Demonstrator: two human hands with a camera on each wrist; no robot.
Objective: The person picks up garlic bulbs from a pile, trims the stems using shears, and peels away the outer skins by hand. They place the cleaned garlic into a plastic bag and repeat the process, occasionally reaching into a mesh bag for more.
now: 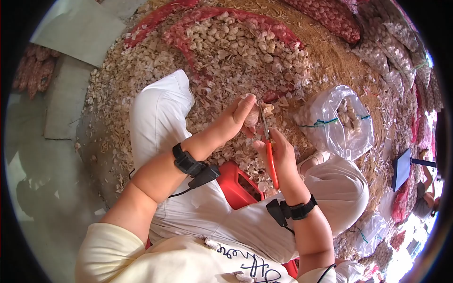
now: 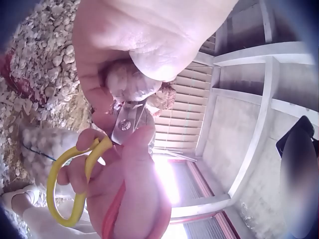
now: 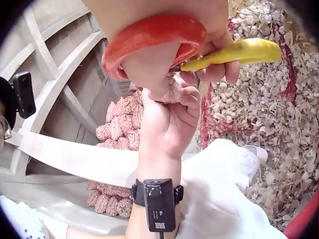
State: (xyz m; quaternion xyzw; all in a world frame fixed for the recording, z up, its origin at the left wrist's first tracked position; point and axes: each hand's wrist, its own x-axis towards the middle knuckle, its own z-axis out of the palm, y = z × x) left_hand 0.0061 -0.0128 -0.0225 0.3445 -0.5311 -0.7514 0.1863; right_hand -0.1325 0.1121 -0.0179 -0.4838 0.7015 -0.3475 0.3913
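My left hand point(image 1: 232, 120) grips a garlic bulb point(image 1: 252, 118) above my lap, fingers curled round it. In the left wrist view the bulb point(image 2: 127, 84) sits between thumb and fingers. My right hand point(image 1: 285, 158) holds scissors point(image 1: 271, 165) with one red and one yellow handle, the yellow loop point(image 2: 51, 184) round its fingers. The scissors' metal blades point(image 2: 127, 123) lie right against the end of the bulb, beside a pale dried stem or root tuft point(image 2: 162, 99). In the right wrist view the red handle point(image 3: 154, 30) covers much of the bulb.
Garlic bulbs point(image 1: 226, 35) and loose skins are heaped ahead on red netting point(image 1: 278, 30). A clear plastic bag point(image 1: 330, 132) holding garlic stands to the right. Between my legs is a red plastic container point(image 1: 231, 184). Filled net sacks point(image 1: 387, 42) are stacked at the far right.
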